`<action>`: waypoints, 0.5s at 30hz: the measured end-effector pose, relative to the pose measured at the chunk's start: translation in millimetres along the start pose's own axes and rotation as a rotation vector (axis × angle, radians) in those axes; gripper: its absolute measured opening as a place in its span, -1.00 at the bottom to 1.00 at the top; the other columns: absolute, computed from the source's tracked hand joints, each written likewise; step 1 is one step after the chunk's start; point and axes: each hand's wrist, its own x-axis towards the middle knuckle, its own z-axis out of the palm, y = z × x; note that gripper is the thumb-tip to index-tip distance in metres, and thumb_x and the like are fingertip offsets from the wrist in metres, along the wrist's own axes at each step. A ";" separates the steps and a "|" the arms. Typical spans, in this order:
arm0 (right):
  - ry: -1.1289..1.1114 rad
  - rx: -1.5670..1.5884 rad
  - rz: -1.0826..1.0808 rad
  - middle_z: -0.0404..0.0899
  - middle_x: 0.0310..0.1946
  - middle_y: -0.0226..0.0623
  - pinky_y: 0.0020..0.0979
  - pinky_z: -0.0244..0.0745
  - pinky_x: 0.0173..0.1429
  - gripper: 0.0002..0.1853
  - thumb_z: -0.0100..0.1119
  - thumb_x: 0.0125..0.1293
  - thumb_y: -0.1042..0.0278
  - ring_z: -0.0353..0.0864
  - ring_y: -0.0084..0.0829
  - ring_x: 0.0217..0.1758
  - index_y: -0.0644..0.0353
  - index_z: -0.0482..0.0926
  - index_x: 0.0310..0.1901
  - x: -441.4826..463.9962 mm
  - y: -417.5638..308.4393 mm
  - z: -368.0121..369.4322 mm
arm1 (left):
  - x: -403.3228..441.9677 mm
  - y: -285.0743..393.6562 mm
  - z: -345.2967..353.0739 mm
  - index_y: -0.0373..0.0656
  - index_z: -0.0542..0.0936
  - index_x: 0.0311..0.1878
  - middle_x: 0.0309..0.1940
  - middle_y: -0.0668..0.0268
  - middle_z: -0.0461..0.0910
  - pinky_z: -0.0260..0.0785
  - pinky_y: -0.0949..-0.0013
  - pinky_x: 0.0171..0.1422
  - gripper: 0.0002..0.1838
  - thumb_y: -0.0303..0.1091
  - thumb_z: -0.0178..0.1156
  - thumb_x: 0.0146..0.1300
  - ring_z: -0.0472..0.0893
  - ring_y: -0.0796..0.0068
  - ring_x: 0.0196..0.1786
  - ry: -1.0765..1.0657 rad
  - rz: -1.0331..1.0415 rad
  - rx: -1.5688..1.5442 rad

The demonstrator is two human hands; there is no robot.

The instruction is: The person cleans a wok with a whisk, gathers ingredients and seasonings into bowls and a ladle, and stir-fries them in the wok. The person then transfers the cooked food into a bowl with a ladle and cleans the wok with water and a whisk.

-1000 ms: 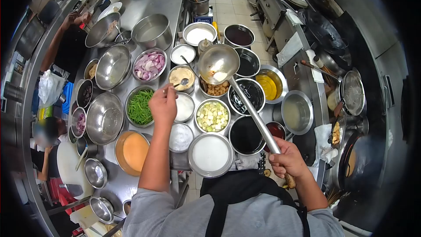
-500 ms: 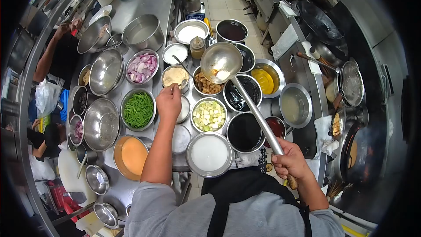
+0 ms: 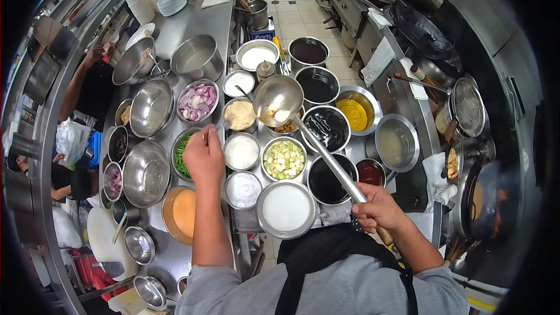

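Going from the left edge, another person's arm (image 3: 73,96) shows between nine and ten o'clock in the view, then two wide metal bowls (image 3: 146,175) stand one behind the other on the steel tabletop (image 3: 197,16). Next come an orange liquid (image 3: 185,213) in a tub and, farther up, sliced onions (image 3: 197,102) in a bowl. The left hand (image 3: 204,154) is over the right part of the green beans (image 3: 181,160), fingers curled in; blur leaves me unable to tell whether its grip is clamped on anything. Tan powder (image 3: 239,115) lies at this hand's one to two o'clock, a bowl of white powder (image 3: 242,151) at three. The ladle (image 3: 279,96) has its bowl above the brown cubes (image 3: 286,127), partly covering them, and carries a small white lump (image 3: 282,115). Pale green cubes (image 3: 284,160) sit at six o'clock from the ladle's bowl; yellow oil (image 3: 356,111) is at three. Its handle slants toward five o'clock, past bowls of dark liquid, to the right hand (image 3: 376,207), whose grip is closed around it near the end. Red sauce (image 3: 367,174) is at that hand's twelve o'clock, cloudy liquid (image 3: 395,144) at one.
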 end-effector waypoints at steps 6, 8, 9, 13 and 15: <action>-0.026 0.102 -0.019 0.28 -0.70 -0.50 -0.58 0.14 -0.76 -0.41 0.14 0.23 0.60 0.18 -0.70 -0.81 0.20 0.28 0.32 -26.5 2.7 -15.5 | -75.1 31.6 -66.2 -0.27 0.64 -0.39 -0.45 -0.01 0.59 0.42 0.10 -0.27 -0.80 -0.37 0.12 0.25 0.59 -0.01 -0.37 -0.284 -0.160 0.259; -0.024 0.130 -0.074 0.28 -0.70 -0.50 -0.59 0.13 -0.76 -0.38 0.17 0.22 0.58 0.18 -0.70 -0.82 0.21 0.27 0.33 -49.1 2.3 -30.1 | -117.0 -1.8 -43.7 -0.28 0.64 -0.38 -0.44 -0.02 0.60 0.43 0.07 -0.25 -0.79 -0.35 0.11 0.25 0.59 -0.04 -0.36 -0.403 -0.136 0.361; 0.000 0.150 -0.129 0.28 -0.70 -0.49 -0.59 0.12 -0.76 -0.36 0.20 0.21 0.56 0.18 -0.70 -0.82 0.23 0.25 0.34 -70.3 4.1 -41.0 | -137.3 -14.6 -29.8 -0.29 0.65 -0.37 -0.42 -0.03 0.60 0.44 0.05 -0.23 -0.77 -0.34 0.10 0.25 0.59 -0.06 -0.35 -0.525 -0.107 0.450; 0.253 0.248 -0.320 0.27 -0.66 -0.49 -0.62 0.07 -0.76 -0.36 0.18 0.22 0.56 0.15 -0.73 -0.80 0.26 0.24 0.35 -181.7 29.6 -92.4 | -136.5 -26.8 -32.4 -0.29 0.48 0.14 -0.14 -0.07 0.61 0.41 0.07 0.01 -0.48 -0.05 0.13 0.29 0.59 -0.07 -0.11 -0.455 -0.174 0.677; 0.371 0.359 -0.460 0.27 -0.62 -0.47 -0.63 0.05 -0.76 -0.37 0.13 0.24 0.58 0.15 -0.75 -0.79 0.26 0.22 0.36 -247.1 50.0 -113.0 | -91.1 23.1 -53.1 -0.36 0.37 0.27 0.21 -0.10 0.43 0.36 0.16 0.22 -0.34 0.03 0.13 0.34 0.51 0.02 0.17 -0.262 -0.107 0.327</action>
